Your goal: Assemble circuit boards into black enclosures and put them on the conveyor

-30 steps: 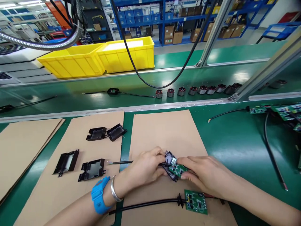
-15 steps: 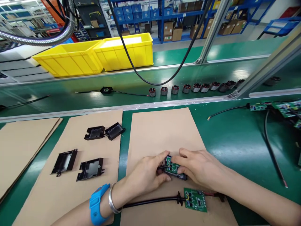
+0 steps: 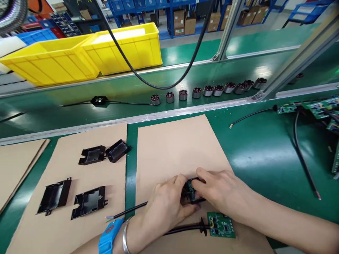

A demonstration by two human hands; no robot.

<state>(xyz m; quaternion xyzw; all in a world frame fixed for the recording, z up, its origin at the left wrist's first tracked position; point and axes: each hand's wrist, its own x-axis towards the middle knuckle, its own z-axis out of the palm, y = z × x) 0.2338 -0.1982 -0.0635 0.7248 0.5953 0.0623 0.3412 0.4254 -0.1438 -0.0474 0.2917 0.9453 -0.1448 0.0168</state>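
Observation:
Over the cardboard sheet, a green circuit board (image 3: pixel 191 187) sits in a black plastic case (image 3: pixel 198 200), both partly covered by my fingers. My left hand (image 3: pixel 169 199) grips the case's left end, thumb at the near side. From the far side, my right hand (image 3: pixel 215 187) presses its fingers onto the board and the case. A black cable (image 3: pixel 129 210) with bare wire ends runs out to the left behind my left hand. Just below my hands lies a second circuit board (image 3: pixel 221 225) with a black cable and grommet.
Several open black case halves (image 3: pixel 90 201) lie on the left cardboard (image 3: pixel 113 176). Motor-like metal cylinders (image 3: pixel 183 95) line the ledge behind, near a cased module (image 3: pixel 99 101). Yellow bins (image 3: pixel 127 49) stand farther back. More boards with cables (image 3: pixel 291 107) are at right.
The view has shifted, so the bench items appear farther left. The board looks deeper in the case under my fingers. The cable at left has come into sight behind my left hand.

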